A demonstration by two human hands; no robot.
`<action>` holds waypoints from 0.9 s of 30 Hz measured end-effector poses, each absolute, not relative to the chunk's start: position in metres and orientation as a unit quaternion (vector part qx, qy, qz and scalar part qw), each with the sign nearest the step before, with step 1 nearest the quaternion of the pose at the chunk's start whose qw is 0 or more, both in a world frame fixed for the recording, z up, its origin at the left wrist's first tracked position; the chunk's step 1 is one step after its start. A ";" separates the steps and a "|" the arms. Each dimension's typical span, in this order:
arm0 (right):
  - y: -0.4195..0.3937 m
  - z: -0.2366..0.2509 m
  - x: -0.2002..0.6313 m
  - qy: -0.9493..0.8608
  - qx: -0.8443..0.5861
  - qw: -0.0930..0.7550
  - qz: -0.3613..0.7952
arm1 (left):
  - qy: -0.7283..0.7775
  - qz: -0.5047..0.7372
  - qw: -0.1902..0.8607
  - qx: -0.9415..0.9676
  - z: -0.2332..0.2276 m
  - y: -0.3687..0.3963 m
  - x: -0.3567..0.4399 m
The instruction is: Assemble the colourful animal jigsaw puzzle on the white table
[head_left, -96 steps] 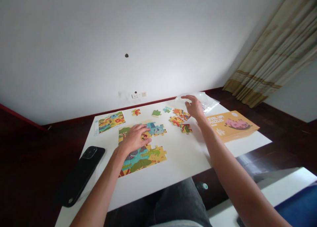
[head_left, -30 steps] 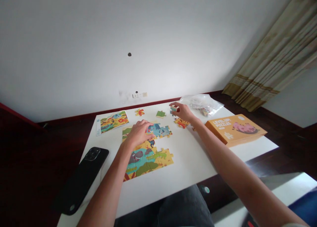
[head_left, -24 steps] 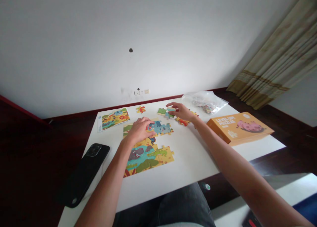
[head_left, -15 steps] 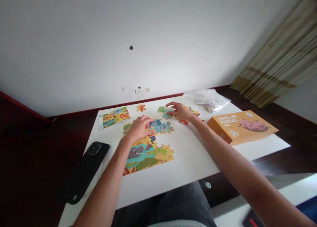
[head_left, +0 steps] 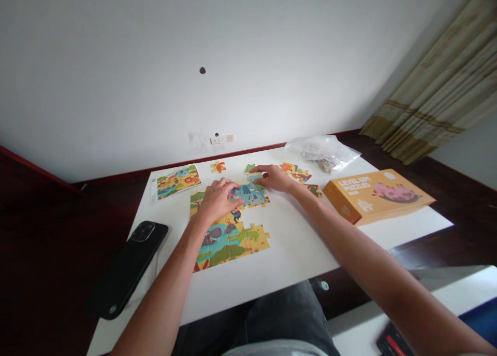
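Observation:
A partly joined jigsaw puzzle [head_left: 223, 244] with cartoon animals lies flat on the white table. My left hand [head_left: 219, 198] rests on its upper part, thumb and fingers spread beside the blue elephant section [head_left: 250, 195]. At the upper edge of that section, my right hand [head_left: 274, 179] has its thumb and fingers closed on a pale blue puzzle piece [head_left: 255, 178]; its fingers partly cover the piece. A green piece [head_left: 249, 168] lies just behind the right fingers. Loose pieces [head_left: 297, 172] lie to the right of that hand.
A picture card [head_left: 176, 184] and a lone orange piece [head_left: 218, 167] lie at the back left. A black phone [head_left: 134, 268] is at the left edge. On the right are an orange puzzle box [head_left: 382, 195] and a clear plastic bag [head_left: 324, 154].
My right hand has moved left with the pale blue piece, closer to the elephant section, uncovering more of the loose pieces. My left hand stays on the puzzle. The whole view has shifted slightly.

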State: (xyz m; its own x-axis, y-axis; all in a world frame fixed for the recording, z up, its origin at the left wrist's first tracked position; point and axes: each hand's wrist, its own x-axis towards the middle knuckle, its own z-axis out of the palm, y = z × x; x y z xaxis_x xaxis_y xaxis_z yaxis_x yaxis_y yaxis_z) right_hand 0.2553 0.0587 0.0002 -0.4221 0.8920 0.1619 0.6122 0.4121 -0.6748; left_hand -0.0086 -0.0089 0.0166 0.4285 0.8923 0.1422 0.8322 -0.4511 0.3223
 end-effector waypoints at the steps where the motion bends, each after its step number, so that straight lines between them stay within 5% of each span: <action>1: 0.059 0.000 0.255 -0.804 -0.470 0.256 0.258 | 0.516 0.146 0.101 0.838 0.017 -0.009 -0.008; 27: 0.054 0.004 0.249 -0.864 -0.425 0.226 0.147 | 0.536 0.142 0.075 0.829 0.015 -0.013 0.001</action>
State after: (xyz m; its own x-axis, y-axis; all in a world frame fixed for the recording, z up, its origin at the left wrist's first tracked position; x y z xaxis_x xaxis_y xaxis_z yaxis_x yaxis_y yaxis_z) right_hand 0.2491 0.0541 0.0036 -0.5357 0.8014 0.2660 0.6685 0.5949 -0.4463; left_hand 0.0008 -0.0134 0.0153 0.3863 0.9094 0.1543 0.8668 -0.4151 0.2763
